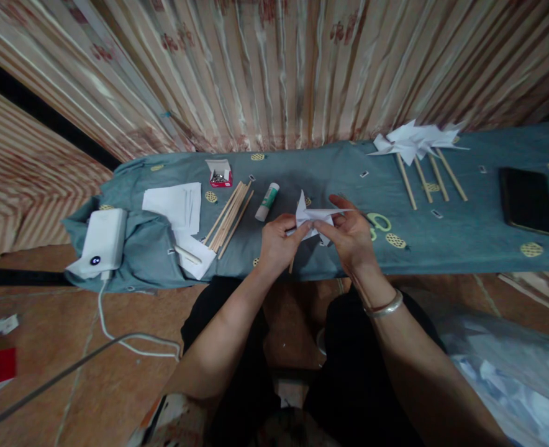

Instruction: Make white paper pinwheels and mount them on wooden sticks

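Observation:
Between my hands is a white folded-paper pinwheel [308, 217] with pointed blades, held just above the cloth-covered bench. My left hand [277, 241] pinches its left side, thumb pressed near the middle. Opposite it, my right hand [351, 236] grips the right side with the thumb close to the left one; some of its fingers extend behind the paper. A short length of wooden stick [291, 266] shows below the pinwheel, but whether it is joined on is hidden. Green-handled scissors [379, 222] lie just beyond my right hand. A glue stick [267, 202] rests beyond my left hand.
Left of my hands lie wooden sticks [230, 217], white paper sheets [172, 205], a small red box of metal pins [220, 175] and a white power bank [104, 241] with a cable. To the right are several finished pinwheels [412, 141] and a dark phone [528, 200].

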`<act>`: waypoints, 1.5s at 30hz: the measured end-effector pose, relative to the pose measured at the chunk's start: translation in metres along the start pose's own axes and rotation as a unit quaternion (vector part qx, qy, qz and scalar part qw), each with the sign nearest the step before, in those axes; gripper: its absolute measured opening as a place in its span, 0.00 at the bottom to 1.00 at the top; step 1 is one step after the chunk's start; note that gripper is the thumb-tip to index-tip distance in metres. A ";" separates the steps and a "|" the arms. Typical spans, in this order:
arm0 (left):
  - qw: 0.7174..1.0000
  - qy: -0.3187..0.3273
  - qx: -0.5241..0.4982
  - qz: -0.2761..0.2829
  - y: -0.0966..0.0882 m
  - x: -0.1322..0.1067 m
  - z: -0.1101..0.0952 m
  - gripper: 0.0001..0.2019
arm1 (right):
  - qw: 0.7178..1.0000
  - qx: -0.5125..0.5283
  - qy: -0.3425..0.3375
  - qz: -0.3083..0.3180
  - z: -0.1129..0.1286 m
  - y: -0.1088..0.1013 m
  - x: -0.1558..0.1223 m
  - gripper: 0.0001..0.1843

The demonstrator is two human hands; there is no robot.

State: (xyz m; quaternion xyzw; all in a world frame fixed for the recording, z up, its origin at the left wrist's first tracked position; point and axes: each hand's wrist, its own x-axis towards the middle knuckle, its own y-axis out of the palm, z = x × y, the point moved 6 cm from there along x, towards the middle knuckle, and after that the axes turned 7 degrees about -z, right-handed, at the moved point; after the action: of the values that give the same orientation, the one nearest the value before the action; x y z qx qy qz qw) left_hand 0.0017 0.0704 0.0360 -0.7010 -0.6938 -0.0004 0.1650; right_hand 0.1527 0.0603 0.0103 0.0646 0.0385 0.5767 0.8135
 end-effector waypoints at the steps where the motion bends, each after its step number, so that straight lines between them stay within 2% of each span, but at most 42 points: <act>1: 1.000 0.002 0.004 0.000 0.000 0.000 0.000 0.11 | 1.000 0.007 0.001 -0.003 0.001 0.000 0.000 0.36; 16: 0.998 0.050 0.030 -0.033 -0.004 0.000 -0.011 0.07 | 0.998 0.058 0.025 -0.013 0.005 0.007 0.003 0.34; 26: 0.998 0.029 0.052 -0.033 -0.002 0.000 -0.012 0.06 | 0.996 0.077 0.044 -0.006 0.004 0.008 0.003 0.29; 36: 0.997 0.025 0.069 -0.036 -0.003 0.001 -0.012 0.06 | 0.994 0.080 0.070 0.001 0.003 0.009 0.003 0.31; 45: 0.997 0.030 0.062 -0.038 -0.003 0.000 -0.013 0.07 | 0.994 0.080 0.073 -0.025 0.006 0.014 -0.001 0.28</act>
State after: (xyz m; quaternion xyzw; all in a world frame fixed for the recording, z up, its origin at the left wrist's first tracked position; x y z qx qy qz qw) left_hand 0.0017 0.0676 0.0486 -0.6620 -0.7137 0.0155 0.2283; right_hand 0.1399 0.0634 0.0181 0.0861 0.1454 0.5543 0.8150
